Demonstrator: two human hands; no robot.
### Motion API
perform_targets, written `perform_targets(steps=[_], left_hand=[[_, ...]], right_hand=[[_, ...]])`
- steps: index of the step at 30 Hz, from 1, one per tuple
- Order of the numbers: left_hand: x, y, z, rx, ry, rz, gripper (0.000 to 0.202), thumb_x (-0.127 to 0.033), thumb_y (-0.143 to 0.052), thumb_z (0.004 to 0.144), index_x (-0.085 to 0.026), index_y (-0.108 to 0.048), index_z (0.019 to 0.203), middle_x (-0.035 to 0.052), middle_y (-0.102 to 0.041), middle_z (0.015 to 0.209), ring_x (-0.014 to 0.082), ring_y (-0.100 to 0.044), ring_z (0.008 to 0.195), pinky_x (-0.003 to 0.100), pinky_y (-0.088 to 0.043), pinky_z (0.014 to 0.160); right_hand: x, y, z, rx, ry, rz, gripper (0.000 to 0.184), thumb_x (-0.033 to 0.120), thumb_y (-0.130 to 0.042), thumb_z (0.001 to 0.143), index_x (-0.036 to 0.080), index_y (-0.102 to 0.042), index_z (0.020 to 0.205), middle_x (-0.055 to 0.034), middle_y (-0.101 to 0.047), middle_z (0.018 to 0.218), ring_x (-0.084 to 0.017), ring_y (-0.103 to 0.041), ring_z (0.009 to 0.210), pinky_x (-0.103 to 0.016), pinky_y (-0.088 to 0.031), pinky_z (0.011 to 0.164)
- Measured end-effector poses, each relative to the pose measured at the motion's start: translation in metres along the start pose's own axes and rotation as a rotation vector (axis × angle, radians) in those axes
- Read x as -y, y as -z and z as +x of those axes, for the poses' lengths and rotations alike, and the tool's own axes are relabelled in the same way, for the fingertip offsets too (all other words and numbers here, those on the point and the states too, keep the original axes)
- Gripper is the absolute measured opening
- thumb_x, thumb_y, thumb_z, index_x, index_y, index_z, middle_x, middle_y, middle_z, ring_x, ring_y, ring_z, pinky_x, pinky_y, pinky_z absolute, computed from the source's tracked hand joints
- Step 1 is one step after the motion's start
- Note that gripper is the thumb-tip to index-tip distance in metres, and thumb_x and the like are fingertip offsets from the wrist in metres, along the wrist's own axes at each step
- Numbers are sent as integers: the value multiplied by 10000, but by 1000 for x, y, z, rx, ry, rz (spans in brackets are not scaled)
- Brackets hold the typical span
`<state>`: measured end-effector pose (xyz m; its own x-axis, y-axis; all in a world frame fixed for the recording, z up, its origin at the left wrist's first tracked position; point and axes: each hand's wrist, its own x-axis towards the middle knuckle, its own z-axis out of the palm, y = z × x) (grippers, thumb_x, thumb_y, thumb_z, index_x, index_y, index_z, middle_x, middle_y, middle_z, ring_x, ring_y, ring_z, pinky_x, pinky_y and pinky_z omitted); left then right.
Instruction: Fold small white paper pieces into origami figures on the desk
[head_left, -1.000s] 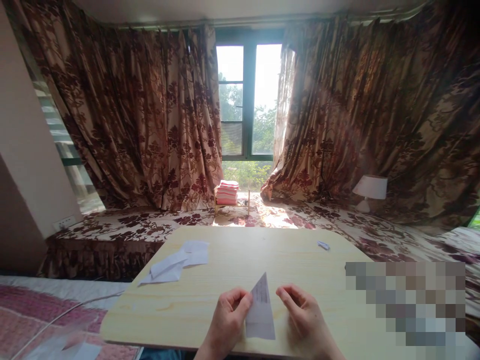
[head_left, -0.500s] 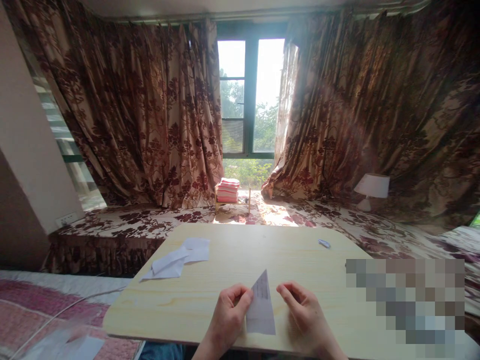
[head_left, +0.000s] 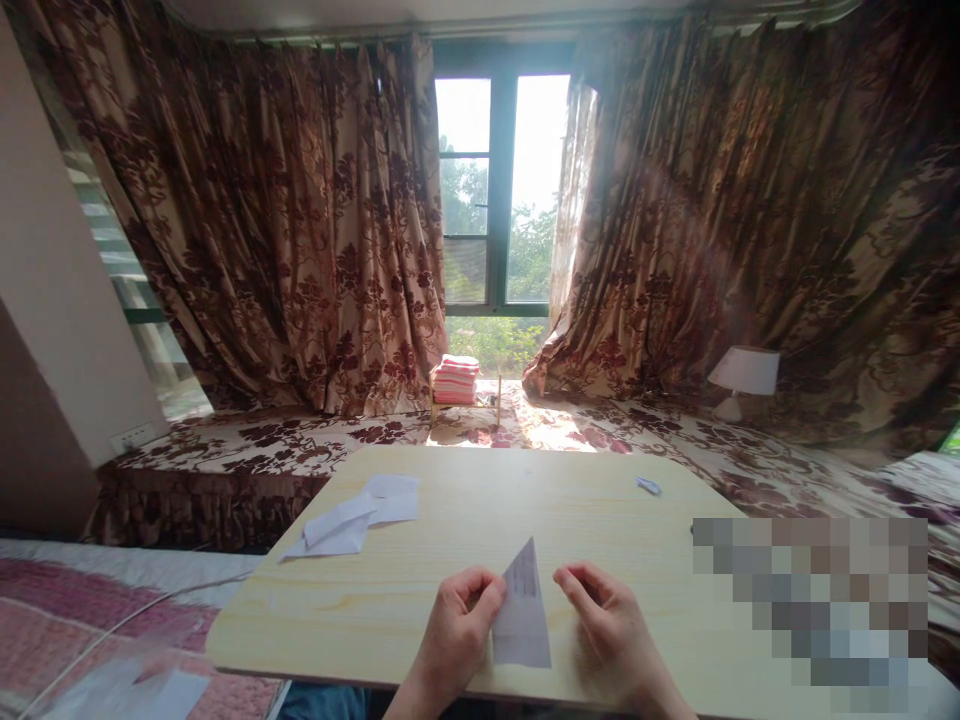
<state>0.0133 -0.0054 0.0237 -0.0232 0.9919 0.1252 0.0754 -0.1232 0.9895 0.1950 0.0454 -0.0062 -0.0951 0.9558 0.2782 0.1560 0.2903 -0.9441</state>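
Observation:
Between thumb and fingers, my left hand (head_left: 459, 622) pinches the left edge of a folded sheet of paper (head_left: 523, 625). This paper is held up over the table, with a pointed top, a straight lower edge and faint dark marks near its upper part. Just to its right is my right hand (head_left: 606, 612), its thumb and fingertips pressed together. A small gap separates that hand from the paper, and nothing shows in its fingers.
On the pale wooden table (head_left: 592, 500), several white paper pieces (head_left: 341, 525) lie at left and a small folded paper (head_left: 648, 486) at far right. Pink-and-white folded cloths (head_left: 456, 380) and a lamp (head_left: 746, 372) stand beyond. A bed (head_left: 97, 610) with a cable lies left.

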Motion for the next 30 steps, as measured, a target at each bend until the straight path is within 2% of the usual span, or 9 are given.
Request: perform_targets(steps=[11, 17, 20, 23, 26, 30], left_hand=[[3, 0, 0, 11, -3, -6, 358, -455, -527, 803, -149, -501, 618, -25, -396, 602, 116, -341, 595, 239, -275, 542], [2, 0, 2, -17, -9, -12, 344, -435, -537, 789, -142, -514, 611, -27, -391, 589, 117, -339, 591, 241, -277, 543], [-3, -1, 4, -50, 9, -49, 337, -434, -535, 793, -132, -550, 643, -18, -421, 599, 120, -357, 596, 239, -292, 548], [-9, -3, 4, -49, -5, -15, 333, -420, -531, 811, -128, -577, 657, -7, -455, 616, 125, -382, 608, 238, -309, 560], [-17, -6, 2, -25, -41, 50, 315, -392, -539, 822, -133, -582, 647, -4, -470, 624, 128, -402, 620, 237, -328, 578], [-26, -7, -3, 27, -42, 73, 313, -374, -527, 837, -138, -572, 637, -1, -480, 629, 129, -414, 627, 234, -339, 588]], right_hand=[[1, 0, -1, 12, -7, 7, 374, 521, -627, 766, 159, -677, 688, -37, -646, 664, -192, -563, 669, -281, -446, 643], [-3, 4, 3, -22, -38, 44, 438, 571, -620, 741, 144, -713, 712, -37, -623, 636, -183, -554, 644, -274, -448, 605], [10, 6, 5, -43, -87, 66, 509, 609, -553, 773, 140, -743, 832, -36, -603, 650, -171, -542, 622, -273, -451, 583], [34, 1, 7, 6, -84, 119, 499, 610, -577, 753, 154, -747, 862, -42, -615, 693, -183, -557, 684, -282, -457, 624], [55, -9, 9, 104, -57, 200, 399, 543, -626, 757, 165, -726, 833, -31, -637, 714, -177, -564, 730, -269, -452, 659], [68, -19, 6, 171, -137, 277, 392, 528, -684, 703, 137, -669, 676, -2, -584, 596, -127, -496, 576, -234, -383, 522]])
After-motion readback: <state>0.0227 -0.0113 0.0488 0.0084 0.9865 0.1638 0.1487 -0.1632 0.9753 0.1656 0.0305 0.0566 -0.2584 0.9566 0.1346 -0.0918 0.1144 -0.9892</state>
